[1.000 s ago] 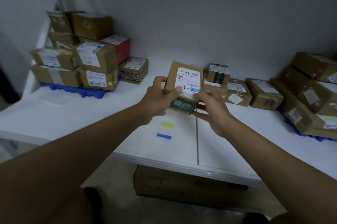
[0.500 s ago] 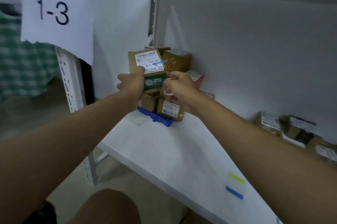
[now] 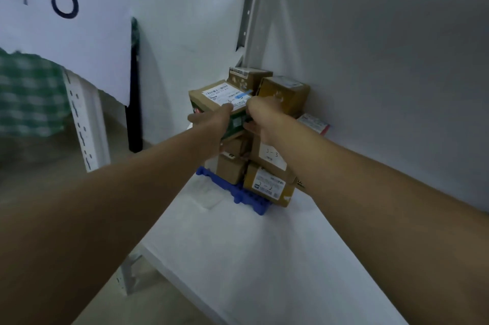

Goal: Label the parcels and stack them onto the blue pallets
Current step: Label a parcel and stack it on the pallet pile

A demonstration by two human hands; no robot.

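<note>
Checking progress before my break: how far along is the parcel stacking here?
Done: several boxes already sit stacked on the blue pallet. In hand: left hand and right hand hold a labelled parcel at the stack's top. Left: letting it go.

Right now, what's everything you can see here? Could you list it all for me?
Held parcel: one, brown with a white label and blue strip, on top of the stack.
Stacked parcels: several, brown cardboard, on the pallet against the wall.
Blue pallet: one, under the stack, on the shelf.
Red-edged parcel: one, beside the stack by the wall.
Shelf: one, white.
Paper sign: one, white, reads 1-3, upper left.
Shelf post: one, white, perforated, below the sign.
Left hand: grips the held parcel.
Right hand: grips the held parcel.
</note>
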